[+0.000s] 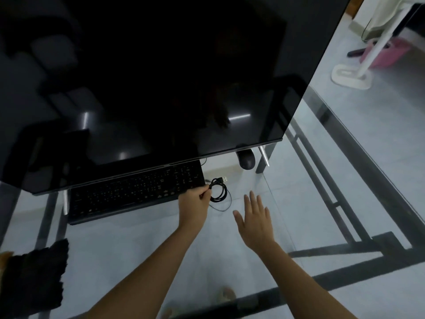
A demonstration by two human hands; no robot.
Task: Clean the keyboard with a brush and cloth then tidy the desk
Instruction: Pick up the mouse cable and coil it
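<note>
Tidying step, judging by layout: left hand fingers pinch coiled cable beside keyboard; right hand fingers spread, empty; next: lay cable neatly on bench

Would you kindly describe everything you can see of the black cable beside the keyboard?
The cable is thin, black and rubbery-looking, wound into a loose coil of several loops, with one thinner loop trailing below. Its USB plug, silver-tipped, sticks out at the coil's upper right. It sits over the glass desk just right of the keyboard; whether it rests or is lifted is unclear. The left hand pinches the coil's left side. The right hand is open nearby, apart from it.
</note>
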